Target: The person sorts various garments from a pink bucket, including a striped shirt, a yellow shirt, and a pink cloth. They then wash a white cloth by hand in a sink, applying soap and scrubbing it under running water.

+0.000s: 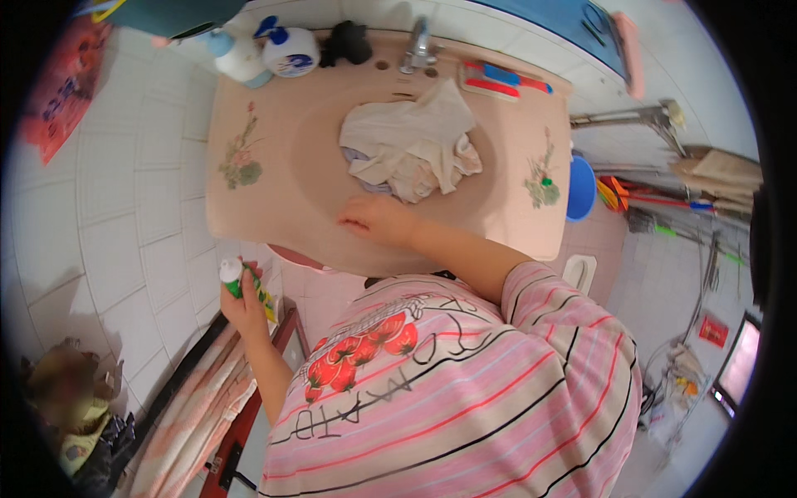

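My left hand (247, 305), left of the basin's front edge, grips a green and yellow plastic bottle (233, 287) with a white top. Over the front part of the pink washbasin (268, 211), my right hand (380, 221) has its fingers curled in, and no object shows in it. Just beyond that hand lies a crumpled heap of off-white cloth (405, 134) in the bowl. Some lilac fabric peeks out from under its left side. A small green cap (547, 182) rests on the basin's right ledge.
At the basin's back stand a chrome tap (420, 50), a white pump bottle (291, 53), another bottle (240, 59) and a dark bundle (348, 42). Red and blue brushes (498, 79) lie back right. A blue bucket (580, 190) stands right; pinkish towels (193, 411) hang lower left.
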Motion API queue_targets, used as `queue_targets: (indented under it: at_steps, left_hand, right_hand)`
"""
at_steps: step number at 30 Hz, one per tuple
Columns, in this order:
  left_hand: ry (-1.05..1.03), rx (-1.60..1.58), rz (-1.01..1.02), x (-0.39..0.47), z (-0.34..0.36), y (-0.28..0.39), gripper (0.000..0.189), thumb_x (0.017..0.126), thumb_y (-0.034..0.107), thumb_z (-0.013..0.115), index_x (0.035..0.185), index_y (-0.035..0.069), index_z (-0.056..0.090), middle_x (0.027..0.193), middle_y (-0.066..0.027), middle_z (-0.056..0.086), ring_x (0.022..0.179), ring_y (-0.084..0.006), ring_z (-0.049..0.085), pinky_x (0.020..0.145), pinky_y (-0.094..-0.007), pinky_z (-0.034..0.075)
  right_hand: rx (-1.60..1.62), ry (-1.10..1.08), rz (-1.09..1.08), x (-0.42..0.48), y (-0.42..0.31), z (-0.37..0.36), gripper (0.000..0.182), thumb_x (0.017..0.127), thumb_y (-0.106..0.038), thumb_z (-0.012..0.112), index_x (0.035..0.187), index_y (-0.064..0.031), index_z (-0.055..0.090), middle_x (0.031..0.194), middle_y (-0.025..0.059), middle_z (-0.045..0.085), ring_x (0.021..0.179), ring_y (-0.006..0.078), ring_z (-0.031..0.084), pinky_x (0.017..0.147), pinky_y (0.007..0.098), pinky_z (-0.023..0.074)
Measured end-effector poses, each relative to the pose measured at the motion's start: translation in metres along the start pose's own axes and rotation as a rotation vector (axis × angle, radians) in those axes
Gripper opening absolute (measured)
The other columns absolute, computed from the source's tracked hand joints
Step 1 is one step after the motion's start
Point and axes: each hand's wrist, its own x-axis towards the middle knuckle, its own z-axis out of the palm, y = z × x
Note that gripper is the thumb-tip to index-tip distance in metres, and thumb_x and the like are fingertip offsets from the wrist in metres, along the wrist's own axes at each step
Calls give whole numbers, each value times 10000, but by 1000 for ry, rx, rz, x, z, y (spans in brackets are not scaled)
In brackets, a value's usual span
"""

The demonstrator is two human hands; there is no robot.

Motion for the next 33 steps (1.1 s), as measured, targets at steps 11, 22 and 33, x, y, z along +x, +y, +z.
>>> queue_targets:
  at_steps: [11,22,33]
  left_hand:
    - [-185,66,27,7,23,29,169,890,70,552,1025,-32,553,885,-73,641,760,-123,600,706,-253,480]
    - [-702,466,386,25,115,81,248,839,140,635,1011,-23,563,760,-120,640,691,-177,627,628,-295,472]
    - [-814,400,460,7,111,121,255,825,228,621,948,11,566,830,-209,607,789,-401,571,675,-446,443]
  right_hand:
    - [-624,810,499,-176,17,-120,289,715,-22,634,997,-83,607,1019,126,552,938,321,541,814,391,448]
    - [356,888,683,-166,46,-132,246,814,-34,634,1059,-46,628,941,42,630,814,117,593,729,248,478]
    - [395,205,221,-24,-100,-128,220,782,20,648,997,-21,654,935,32,604,792,85,566,658,208,451]
